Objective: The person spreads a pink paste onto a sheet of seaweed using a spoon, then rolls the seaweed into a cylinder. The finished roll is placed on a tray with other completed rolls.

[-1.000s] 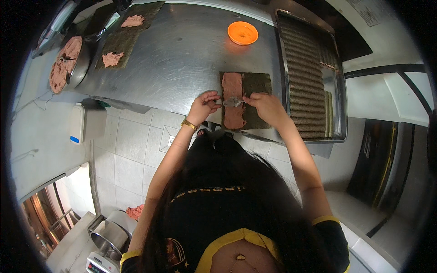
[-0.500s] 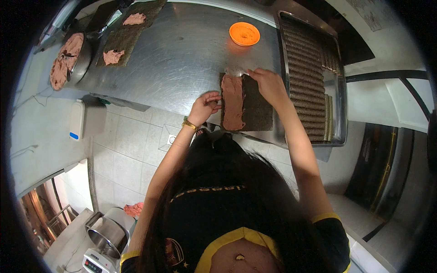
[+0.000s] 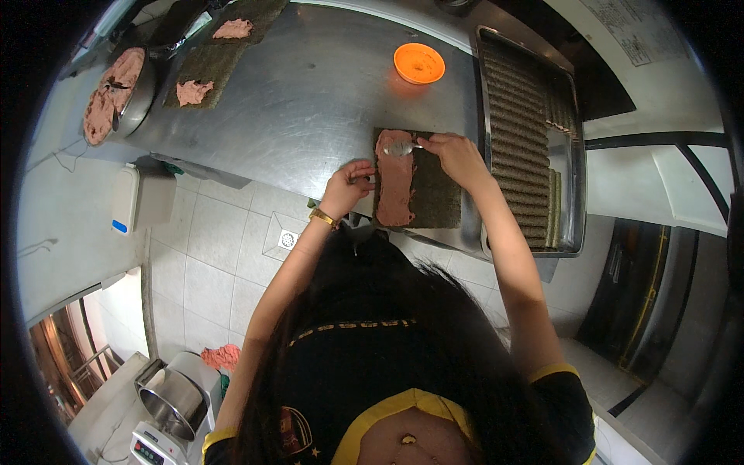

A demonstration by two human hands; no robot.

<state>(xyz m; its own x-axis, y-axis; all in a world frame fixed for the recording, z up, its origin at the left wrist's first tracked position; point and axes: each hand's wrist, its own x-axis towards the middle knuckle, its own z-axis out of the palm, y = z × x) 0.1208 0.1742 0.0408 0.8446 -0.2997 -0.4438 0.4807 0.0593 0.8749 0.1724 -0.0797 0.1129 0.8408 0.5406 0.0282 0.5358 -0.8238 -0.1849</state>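
Note:
A dark green seaweed sheet (image 3: 440, 190) lies at the near edge of the metal table, and a long strip of pink meat paste (image 3: 396, 190) covers its left part. My right hand (image 3: 459, 159) grips a metal spoon (image 3: 398, 147), whose bowl rests on the far end of the strip. At the sheet's left edge is my left hand (image 3: 349, 188), its fingers loosely bent and apart, holding nothing; the fingertips are at or very near the edge. Beyond the sheet stands an orange bowl (image 3: 419, 63) with some residue inside.
To the right, a deep metal tray (image 3: 578, 232) holds rows of dark seaweed rolls (image 3: 519, 147). At the far left are a metal bowl of pink paste (image 3: 114, 93) and more seaweed sheets (image 3: 203, 68) bearing paste lumps. A mixer (image 3: 172, 407) stands at lower left.
My right hand has brought the spoon nearer, from beyond the sheet's far edge onto the strip's far end. My left hand has stayed by the sheet's left edge.

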